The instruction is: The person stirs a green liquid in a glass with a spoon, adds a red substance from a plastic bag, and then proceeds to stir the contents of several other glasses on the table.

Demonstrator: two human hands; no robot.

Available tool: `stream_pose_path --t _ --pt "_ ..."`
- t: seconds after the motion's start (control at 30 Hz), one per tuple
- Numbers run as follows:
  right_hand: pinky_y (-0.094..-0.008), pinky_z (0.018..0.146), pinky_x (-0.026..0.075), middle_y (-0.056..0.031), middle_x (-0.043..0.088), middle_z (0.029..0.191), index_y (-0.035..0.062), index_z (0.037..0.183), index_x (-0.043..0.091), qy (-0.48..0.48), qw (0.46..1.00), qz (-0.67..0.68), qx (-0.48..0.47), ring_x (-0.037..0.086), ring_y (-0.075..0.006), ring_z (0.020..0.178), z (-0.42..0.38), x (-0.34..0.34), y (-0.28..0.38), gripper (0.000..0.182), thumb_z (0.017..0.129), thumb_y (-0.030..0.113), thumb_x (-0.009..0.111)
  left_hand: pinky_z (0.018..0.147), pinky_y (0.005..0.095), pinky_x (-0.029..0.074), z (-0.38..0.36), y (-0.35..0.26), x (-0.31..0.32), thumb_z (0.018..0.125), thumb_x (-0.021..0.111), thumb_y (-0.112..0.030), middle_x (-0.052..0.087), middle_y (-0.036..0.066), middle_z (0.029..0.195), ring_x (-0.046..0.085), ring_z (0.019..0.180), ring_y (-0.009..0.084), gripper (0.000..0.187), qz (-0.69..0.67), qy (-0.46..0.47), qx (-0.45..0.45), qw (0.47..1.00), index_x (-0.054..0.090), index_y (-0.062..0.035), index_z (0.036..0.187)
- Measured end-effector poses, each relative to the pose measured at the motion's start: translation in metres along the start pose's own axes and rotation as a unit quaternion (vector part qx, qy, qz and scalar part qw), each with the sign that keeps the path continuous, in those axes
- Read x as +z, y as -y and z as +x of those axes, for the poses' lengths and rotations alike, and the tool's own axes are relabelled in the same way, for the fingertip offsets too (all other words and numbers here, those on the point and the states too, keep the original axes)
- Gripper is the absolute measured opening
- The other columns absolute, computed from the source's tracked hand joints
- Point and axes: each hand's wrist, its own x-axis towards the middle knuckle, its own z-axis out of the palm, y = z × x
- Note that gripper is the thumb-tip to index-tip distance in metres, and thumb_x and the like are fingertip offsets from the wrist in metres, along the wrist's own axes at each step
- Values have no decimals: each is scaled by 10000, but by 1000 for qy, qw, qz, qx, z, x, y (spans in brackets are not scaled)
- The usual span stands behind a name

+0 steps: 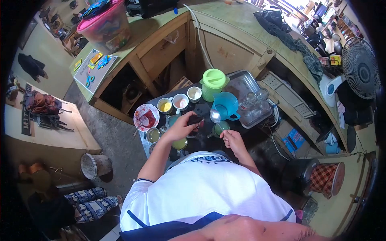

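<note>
Far left, a pink tub [105, 25] sits on the wooden counter [161, 24]. Beneath it, scissors [89, 79] lie on a paper sheet.

On the dark low table [201, 109], from the left: a plate with red smears [146, 116]; a row of three small cups, yellow-filled cup [164, 105], pinkish cup [180, 101], pale cup [194, 93].

Our left hand [183, 125] curls round a small dark object [196, 119], fingers closed on it, held over the table's middle. Just near of that, a glass of yellow-green liquid [179, 143].

Our right hand [232, 138] pinches the handle of a metal spoon [214, 116], bowl raised beside the blue cup [226, 105]. A green-filled cup [220, 127] stands under the spoon.

Behind: green lidded jug [213, 83], then a tray of clear glasses [253, 102]. Far right, an electric fan [360, 68].
</note>
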Motion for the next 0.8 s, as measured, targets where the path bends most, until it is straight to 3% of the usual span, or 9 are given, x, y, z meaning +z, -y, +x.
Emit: stream_pose_path --t 0.1,0.17,0.27,0.5,0.8 --pt "-195 419 219 84 397 602 23 863 630 -11 999 -27 -37 314 -1 459 0 -4 -4 277 985 238 502 688 246 478 15 10 15 859 608 -15 617 40 882 587 771 96 146 1 32 13 999 521 -26 976" --pt "-197 420 229 77 415 604 27 848 638 -13 997 -48 -62 331 -2 458 0 -5 -6 281 981 238 508 666 290 469 17 -1 25 758 691 -91 624 60 784 598 738 135 239 161 -27 14 987 567 -5 944" --pt "-204 431 257 66 452 612 25 810 652 -43 992 -88 -76 370 -10 477 -1 -1 -2 290 973 223 515 654 324 469 22 -4 31 687 749 -134 630 111 763 608 713 174 297 210 -63 48 974 583 13 884" --pt "-223 486 304 55 466 598 22 785 668 -35 986 -129 -98 394 -21 524 4 -2 -3 286 956 204 530 648 329 473 29 -1 32 683 740 -103 650 153 781 620 704 209 299 221 -70 60 971 617 19 927" --pt "-234 535 354 37 505 613 17 784 670 -32 982 -154 -104 446 -42 572 4 -2 1 288 951 207 533 640 321 471 31 -2 34 744 734 -113 660 149 752 589 671 158 228 257 -60 46 963 658 20 912"
